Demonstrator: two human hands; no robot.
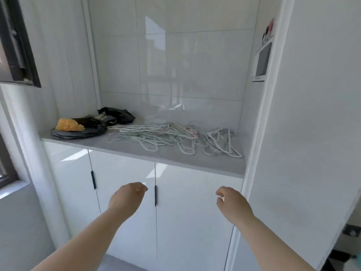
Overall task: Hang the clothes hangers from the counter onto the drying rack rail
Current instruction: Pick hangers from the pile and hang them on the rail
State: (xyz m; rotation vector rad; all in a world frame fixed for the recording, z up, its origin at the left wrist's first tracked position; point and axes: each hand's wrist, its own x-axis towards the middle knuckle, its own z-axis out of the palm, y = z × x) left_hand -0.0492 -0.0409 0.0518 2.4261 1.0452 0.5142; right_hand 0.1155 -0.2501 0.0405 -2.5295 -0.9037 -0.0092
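A tangled heap of several thin clothes hangers (172, 136), white, pale green and pink, lies on the grey counter (195, 163) in a tiled alcove. My left hand (128, 195) hangs in front of the white cabinet doors below the counter, fingers loosely curled and holding nothing. My right hand (231, 201) is at the same height further right, also loosely curled with nothing in it. Both hands are well below the hangers and apart from them. No drying rack rail is in view.
At the counter's left end lies a pile of dark bags (84, 128) with an orange cloth (69, 125) on top. White cabinet doors with black handles (155, 195) stand below. A tall white panel (312, 114) closes the right side; a dark window frame (19, 45) is upper left.
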